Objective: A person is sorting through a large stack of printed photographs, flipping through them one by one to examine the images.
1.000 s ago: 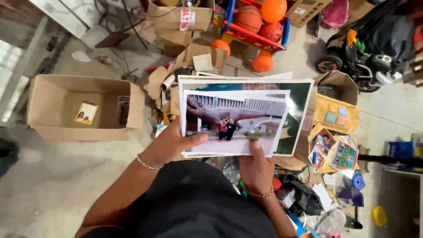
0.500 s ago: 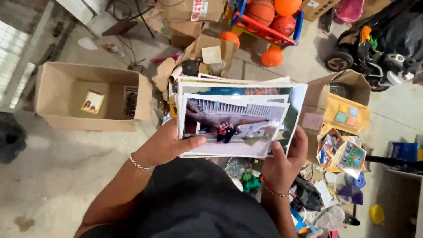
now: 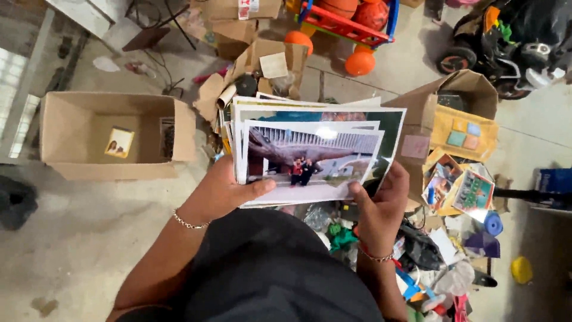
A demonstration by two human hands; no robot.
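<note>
One open cardboard box (image 3: 71, 128), well left of the fingers, containing one small photo (image 3: 119, 142). One stack of photographs (image 3: 313, 152), clamped by both hands: left hand (image 3: 223, 191) thumb pressed on top; right hand (image 3: 381, 206) fingers curled around its corner. Two orange balls (image 3: 359, 61) beyond.

Right hand (image 3: 381, 209) shifts from bottom edge to lower right corner of fanned stack of glossy photo prints (image 3: 316, 152); camera view drifts downward.

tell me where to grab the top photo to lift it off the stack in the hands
Pinch the glossy top photo print at its free right edge, coming from the right. The left hand pins its lower left corner with the thumb, while the right hand sits just under that edge, and the stack of photo prints is fanned.
</note>
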